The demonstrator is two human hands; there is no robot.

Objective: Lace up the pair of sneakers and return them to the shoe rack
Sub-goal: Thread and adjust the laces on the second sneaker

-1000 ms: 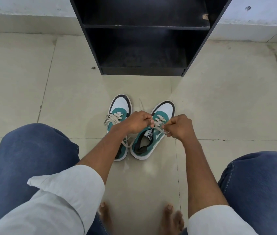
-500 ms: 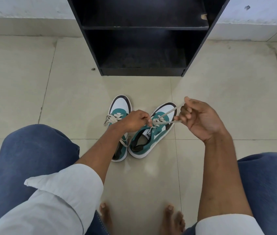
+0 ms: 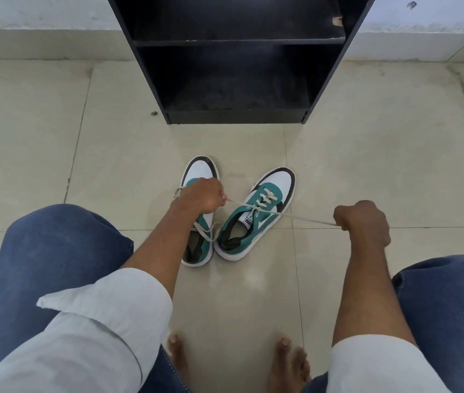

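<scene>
Two green, white and black sneakers stand side by side on the floor, toes pointing at the rack. The right sneaker (image 3: 265, 199) has a cream lace (image 3: 304, 218) crossed through its eyelets and pulled taut to both sides. My left hand (image 3: 204, 198) hovers over the left sneaker (image 3: 199, 248) and pinches one end of that lace. Out to the right, my right hand (image 3: 362, 222) is a fist closed on the other end. The left sneaker's own lace hangs loose beside its opening.
A black shoe rack (image 3: 238, 66) with open shelves stands straight ahead against the wall. Beige floor tiles (image 3: 381, 165) surround the shoes. My knees in blue jeans flank the scene, and my bare feet (image 3: 287, 361) rest below the sneakers.
My right hand has swung out to the right and down, drawing the lace tight across the right sneaker. My left hand has shifted left over the left sneaker, still holding its end.
</scene>
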